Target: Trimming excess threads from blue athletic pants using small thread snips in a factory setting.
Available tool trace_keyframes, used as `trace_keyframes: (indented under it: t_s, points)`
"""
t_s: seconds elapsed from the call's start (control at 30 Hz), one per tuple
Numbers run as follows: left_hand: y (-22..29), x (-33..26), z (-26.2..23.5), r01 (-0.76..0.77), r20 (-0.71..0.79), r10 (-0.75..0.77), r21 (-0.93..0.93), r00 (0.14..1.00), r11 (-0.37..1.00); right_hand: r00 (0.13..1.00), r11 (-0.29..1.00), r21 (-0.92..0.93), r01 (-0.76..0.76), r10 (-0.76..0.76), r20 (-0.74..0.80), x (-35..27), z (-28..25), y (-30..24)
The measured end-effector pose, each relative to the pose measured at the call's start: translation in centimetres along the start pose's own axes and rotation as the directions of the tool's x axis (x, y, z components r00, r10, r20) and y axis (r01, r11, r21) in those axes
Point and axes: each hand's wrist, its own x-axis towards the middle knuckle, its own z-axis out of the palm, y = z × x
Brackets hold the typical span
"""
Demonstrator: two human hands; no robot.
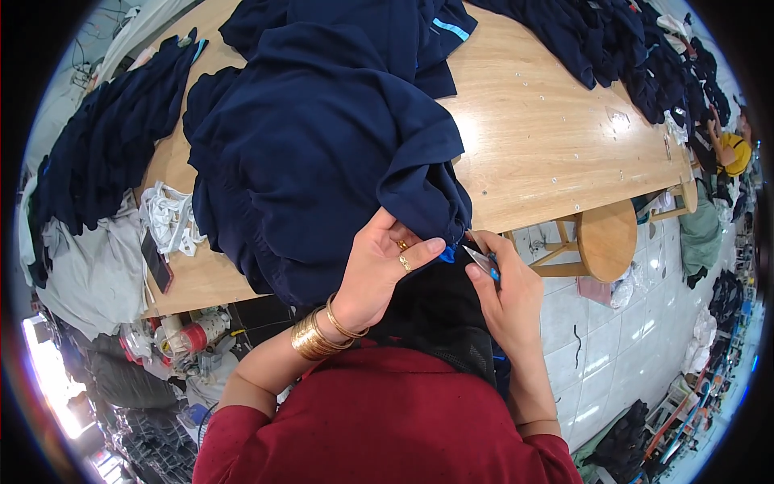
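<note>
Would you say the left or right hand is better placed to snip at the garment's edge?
Probably the right hand: it holds the small thread snips, tips at the navy garment edge, while the left hand pinches that edge.

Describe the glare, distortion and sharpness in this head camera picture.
Head view: fisheye bends the wooden table edge and darkens the rim into a black ring; glare whitens a patch of tabletop and blows out the lower left corner; the left hand, right hand with small snips and navy garment look sharp; far right clutter is small and smeared.
</note>
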Motion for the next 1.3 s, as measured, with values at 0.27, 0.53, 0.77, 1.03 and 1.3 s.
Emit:
trace_keyframes:
  t_s: [0.27, 0.53, 0.77, 1.03, 1.3]
  points:
    - [-0.02, -0.10, 0.33, -0.008, 0.014, 0.008, -0.007, 1.000, 1.000, 0.998, 0.997, -0.053, 0.058, -0.060, -0.032, -0.30, 0.24, 0.49]
    - [-0.04, -0.02, 0.27, 0.004, 0.014, -0.004, -0.008, 1.000, 1.000, 0.994, 0.992, -0.104, 0.070, -0.078, -0.079, -0.22, 0.41, 0.36]
    - [-0.08, -0.10, 0.31, 0.043, 0.028, -0.042, -0.067, 0.999, 0.997, 0.985, 0.977, -0.174, 0.123, -0.141, -0.096, -0.19, 0.26, 0.19]
    - [0.15, -0.07, 0.55, 0.074, 0.035, -0.071, -0.093, 0.997, 0.993, 0.986, 0.984, -0.119, 0.131, -0.142, -0.086, -0.23, 0.02, 0.35]
    - [0.54, -0.13, 0.60, 0.150, 0.040, -0.145, -0.142, 0.989, 0.978, 0.989, 0.992, -0.087, 0.094, -0.103, -0.107, -0.24, 0.31, 0.51]
